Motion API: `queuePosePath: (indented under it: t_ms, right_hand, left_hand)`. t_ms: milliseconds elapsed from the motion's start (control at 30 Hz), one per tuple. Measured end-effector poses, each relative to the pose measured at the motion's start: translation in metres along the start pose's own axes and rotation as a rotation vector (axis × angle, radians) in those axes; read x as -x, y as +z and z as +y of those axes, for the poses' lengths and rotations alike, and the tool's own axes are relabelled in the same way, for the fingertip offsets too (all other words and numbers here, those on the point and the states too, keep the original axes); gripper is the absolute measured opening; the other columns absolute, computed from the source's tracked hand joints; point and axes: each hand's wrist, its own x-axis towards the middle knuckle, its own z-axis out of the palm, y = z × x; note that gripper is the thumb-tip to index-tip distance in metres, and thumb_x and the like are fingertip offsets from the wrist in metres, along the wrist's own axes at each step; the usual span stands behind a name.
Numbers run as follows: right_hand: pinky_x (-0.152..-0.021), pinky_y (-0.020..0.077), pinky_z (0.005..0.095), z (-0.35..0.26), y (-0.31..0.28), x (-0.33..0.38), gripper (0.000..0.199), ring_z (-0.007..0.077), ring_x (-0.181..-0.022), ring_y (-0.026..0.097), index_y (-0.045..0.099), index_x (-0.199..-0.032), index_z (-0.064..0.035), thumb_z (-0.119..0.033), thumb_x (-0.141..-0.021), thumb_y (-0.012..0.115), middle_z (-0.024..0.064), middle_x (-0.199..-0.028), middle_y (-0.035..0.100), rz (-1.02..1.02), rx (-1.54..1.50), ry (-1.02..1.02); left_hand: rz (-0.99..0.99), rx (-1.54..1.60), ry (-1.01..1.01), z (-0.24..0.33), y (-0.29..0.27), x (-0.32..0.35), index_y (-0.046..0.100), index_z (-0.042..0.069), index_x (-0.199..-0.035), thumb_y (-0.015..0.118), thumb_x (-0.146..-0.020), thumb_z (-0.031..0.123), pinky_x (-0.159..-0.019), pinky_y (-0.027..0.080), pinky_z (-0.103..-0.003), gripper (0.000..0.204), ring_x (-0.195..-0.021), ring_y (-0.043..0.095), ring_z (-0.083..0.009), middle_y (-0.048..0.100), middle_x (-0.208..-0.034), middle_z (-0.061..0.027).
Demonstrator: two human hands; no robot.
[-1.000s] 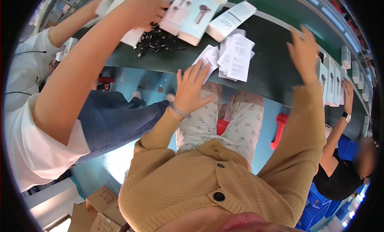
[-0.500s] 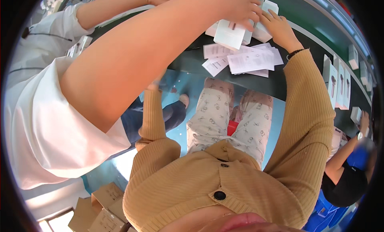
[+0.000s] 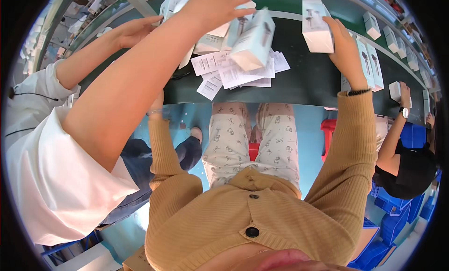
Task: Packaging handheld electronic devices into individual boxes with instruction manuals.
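My right hand (image 3: 347, 49) grips a white box (image 3: 314, 30) with a picture on its side, above the dark worktop. My left hand (image 3: 159, 103) is mostly hidden behind a co-worker's bare arm; only part of it shows at the table edge, fingers out of sight. Between us, a tilted white box (image 3: 255, 44), slightly blurred, leans over loose printed leaflets (image 3: 215, 63). More white boxes (image 3: 208, 45) are piled behind it, beneath the co-worker's spread hand (image 3: 217, 7).
The co-worker's arm (image 3: 135, 86) crosses in front from the left. Two upright white boxes (image 3: 372, 65) stand right of my right hand. More boxes (image 3: 392, 39) line the conveyor's far side. Another person's hand (image 3: 405, 96) holds a white box at far right. A red stool (image 3: 328, 131) is below.
My right hand has moved right, away from the pile, with a white box in it. The co-worker's hand shifted left in view. My left hand remains largely covered.
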Motion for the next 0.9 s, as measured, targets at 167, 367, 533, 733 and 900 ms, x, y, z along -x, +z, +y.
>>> queuePosePath:
  t_ms: [167, 367, 533, 733, 900]
  right_hand:
    - [-0.086, 0.0463, 0.0437, -0.038, -0.003, -0.021, 0.061, 0.0412, -0.109, 0.052, 0.047, -0.123, -0.0106, 0.007, -0.068, 0.066, 0.0189, -0.115, 0.057, 0.088, -0.202, -0.122]
    - [-0.085, 0.0465, 0.0409, -0.043, -0.013, -0.011, 0.063, 0.0393, -0.105, 0.054, 0.046, -0.126, -0.0110, 0.004, -0.069, 0.068, 0.0181, -0.116, 0.058, 0.079, -0.304, -0.046]
    - [-0.088, 0.0458, 0.0402, -0.057, -0.022, -0.009, 0.066, 0.0374, -0.109, 0.053, 0.045, -0.129, -0.0118, 0.005, -0.069, 0.068, 0.0169, -0.121, 0.056, 0.091, -0.283, 0.027]
    - [-0.100, 0.0391, 0.0405, -0.090, -0.055, -0.006, 0.064, 0.0375, -0.123, 0.047, 0.047, -0.130, -0.0075, 0.002, -0.070, 0.069, 0.0157, -0.135, 0.048, 0.162, -0.203, -0.168]
    - [-0.100, 0.0364, 0.0494, -0.174, -0.091, 0.014, 0.036, 0.0362, -0.124, 0.046, 0.062, -0.113, -0.0170, -0.009, -0.078, 0.059, 0.0097, -0.131, 0.054, 0.002, -0.013, -0.527]
  left_hand:
    - [0.231, -0.150, -0.019, 0.011, -0.092, 0.032, 0.064, 0.000, -0.093, 0.073, -0.081, 0.012, -0.075, 0.048, -0.028, 0.019, -0.084, 0.061, -0.0126, 0.065, -0.089, -0.0057]
    - [0.355, 0.294, -0.227, 0.021, -0.086, 0.030, 0.063, 0.000, -0.094, 0.067, -0.085, 0.005, -0.085, 0.046, -0.025, 0.011, -0.093, 0.059, -0.0127, 0.064, -0.103, -0.0090]
    - [0.513, 0.372, -0.122, 0.053, -0.095, 0.047, 0.061, 0.002, -0.093, 0.067, -0.086, 0.008, -0.084, 0.045, -0.028, 0.011, -0.097, 0.057, -0.0141, 0.063, -0.109, -0.0083]
    - [0.350, 1.031, -0.362, 0.124, -0.099, 0.093, 0.061, 0.011, -0.097, 0.055, -0.095, 0.021, -0.086, 0.045, -0.037, 0.012, -0.106, 0.056, -0.0192, 0.060, -0.120, -0.0086]
    - [-0.325, 1.686, -0.569, 0.207, -0.072, 0.144, 0.058, 0.016, -0.096, 0.055, -0.093, 0.032, -0.103, 0.032, -0.049, 0.016, -0.136, 0.031, -0.0342, 0.030, -0.148, -0.0182]
